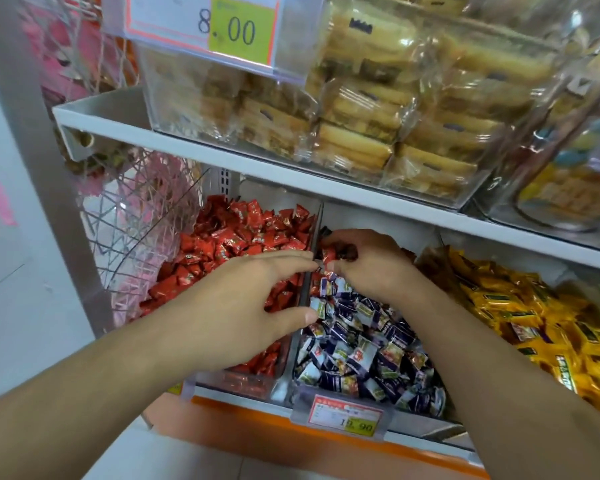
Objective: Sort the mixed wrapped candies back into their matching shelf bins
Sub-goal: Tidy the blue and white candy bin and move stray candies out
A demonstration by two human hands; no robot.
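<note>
On the lower shelf three clear plastic bins sit side by side: the left bin (257, 382) heaped with red foil-wrapped candies (229, 237), the middle bin (326, 393) filled with dark blue and white wrapped candies (354, 348), and on the right a pile of yellow wrapped candies (534, 323). The right hand (368, 261) is at the back of the middle bin, just beside the clear divider (307, 289), its fingers curled round a stray red wrapped candy (328, 255) lying among the blue ones. The left hand (243, 306) hovers over the red bin, fingers straight and relaxed, holding nothing; its fingertips reach the divider, close to the right hand and the pinched candy. A price label (343, 415) hangs on the middle bin's front. Above, a clear box of wrapped pastries (378, 109) stands on the white upper shelf (125, 129)
</note>
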